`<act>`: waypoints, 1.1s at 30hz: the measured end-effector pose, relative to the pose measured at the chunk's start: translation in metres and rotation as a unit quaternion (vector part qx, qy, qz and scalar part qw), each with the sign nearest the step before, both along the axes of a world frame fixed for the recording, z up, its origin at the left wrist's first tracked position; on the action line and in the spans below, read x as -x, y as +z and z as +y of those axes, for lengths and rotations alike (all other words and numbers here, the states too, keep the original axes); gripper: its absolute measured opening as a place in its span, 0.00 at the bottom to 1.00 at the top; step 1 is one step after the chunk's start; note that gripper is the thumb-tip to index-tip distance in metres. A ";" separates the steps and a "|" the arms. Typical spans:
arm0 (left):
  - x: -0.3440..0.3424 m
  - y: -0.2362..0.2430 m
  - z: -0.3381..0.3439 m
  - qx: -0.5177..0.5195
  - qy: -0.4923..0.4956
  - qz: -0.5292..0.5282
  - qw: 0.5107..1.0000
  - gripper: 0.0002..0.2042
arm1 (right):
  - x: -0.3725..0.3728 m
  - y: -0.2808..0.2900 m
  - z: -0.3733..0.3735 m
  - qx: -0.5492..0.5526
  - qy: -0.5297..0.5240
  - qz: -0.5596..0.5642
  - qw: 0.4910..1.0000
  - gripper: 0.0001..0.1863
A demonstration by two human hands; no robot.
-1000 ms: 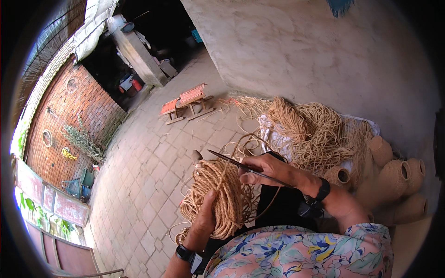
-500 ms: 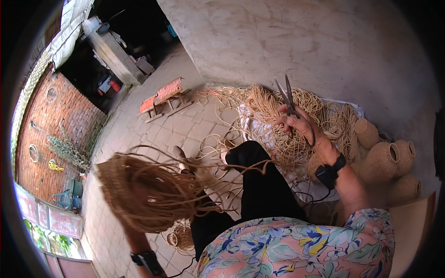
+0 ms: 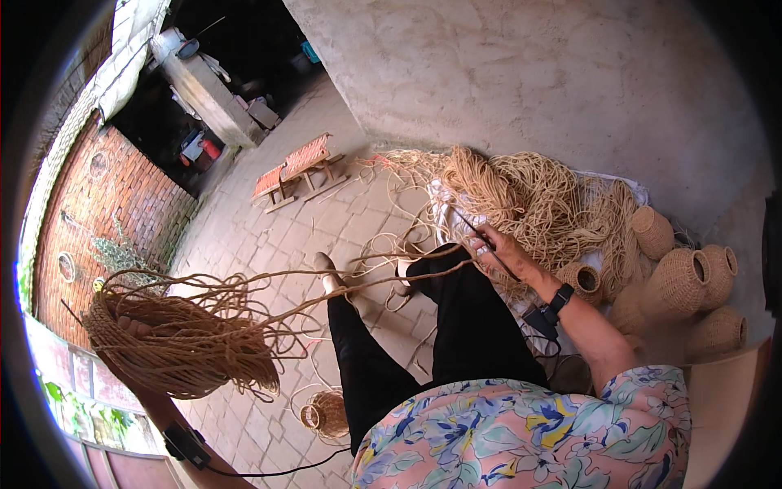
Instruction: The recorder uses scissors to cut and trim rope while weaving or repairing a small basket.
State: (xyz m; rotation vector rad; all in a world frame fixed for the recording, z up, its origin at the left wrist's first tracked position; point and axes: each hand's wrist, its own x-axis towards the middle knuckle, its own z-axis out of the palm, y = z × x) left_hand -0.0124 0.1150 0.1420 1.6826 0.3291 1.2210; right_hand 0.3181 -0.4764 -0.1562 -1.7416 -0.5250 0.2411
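My left hand [image 3: 137,328] is raised at the far left, closed inside a thick hank of brown twisted rope [image 3: 199,346]; the rope hides most of its fingers. Loose strands stretch from the hank across my legs to my right hand [image 3: 503,251], beside my right knee. That hand is closed on a pair of dark scissors [image 3: 474,230], with the blades pointing up and left. Strand ends lie by its fingers; whether it grips them too, I cannot make out.
A heap of pale rope [image 3: 538,191] lies on white sheeting against the wall [image 3: 521,73]. Several woven jar-shaped baskets [image 3: 674,284] stand at right. A small basket [image 3: 329,412] sits by my left leg. Low woven-top stools [image 3: 306,155] stand ahead on the paved floor [image 3: 244,236].
My left hand has swung left with the hank, drawing the strands out longer. My right hand has come down and left; the scissors, earlier raised with blades apart, now point at a lower angle.
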 end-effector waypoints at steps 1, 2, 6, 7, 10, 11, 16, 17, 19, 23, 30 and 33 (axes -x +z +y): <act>0.005 0.004 0.005 -0.014 0.015 0.003 1.000 0.25 | -0.001 -0.007 0.000 0.000 -0.001 0.000 1.000 0.21; 0.010 0.009 0.010 -0.024 0.030 0.002 0.999 0.25 | -0.001 -0.010 0.001 0.057 0.000 -0.044 0.997 0.21; 0.024 0.021 0.022 -0.057 0.071 0.010 0.996 0.25 | 0.000 -0.018 0.001 0.095 -0.053 -0.065 0.992 0.19; 0.026 0.020 0.023 -0.060 0.077 0.010 0.995 0.25 | -0.001 -0.018 0.000 0.070 -0.080 -0.052 0.993 0.18; 0.032 0.022 0.024 -0.071 0.089 0.008 0.993 0.25 | -0.001 -0.012 0.002 0.086 -0.045 -0.027 0.995 0.18; 0.031 0.022 0.022 -0.075 0.091 0.007 0.993 0.25 | -0.001 -0.013 0.002 0.078 -0.027 -0.073 0.994 0.19; 0.038 0.016 0.018 -0.087 0.106 0.005 0.991 0.25 | 0.036 0.027 0.015 0.160 0.167 -0.123 0.965 0.19; 0.039 0.014 0.017 -0.088 0.108 0.006 0.990 0.25 | 0.044 0.027 0.015 0.188 0.170 -0.145 0.957 0.19; 0.040 0.014 0.015 -0.094 0.112 0.004 0.989 0.25 | 0.040 0.005 0.012 0.146 0.143 -0.180 0.962 0.17; 0.047 0.013 0.017 -0.099 0.120 0.001 0.988 0.25 | -0.022 -0.042 -0.050 0.024 -0.111 0.211 0.971 0.10; 0.047 0.006 0.026 -0.106 0.132 -0.004 0.986 0.24 | -0.098 -0.094 -0.202 0.272 -0.377 0.116 0.877 0.17; 0.049 0.008 0.023 -0.114 0.146 0.003 0.983 0.24 | -0.067 -0.028 -0.134 0.521 -0.197 -0.068 0.828 0.25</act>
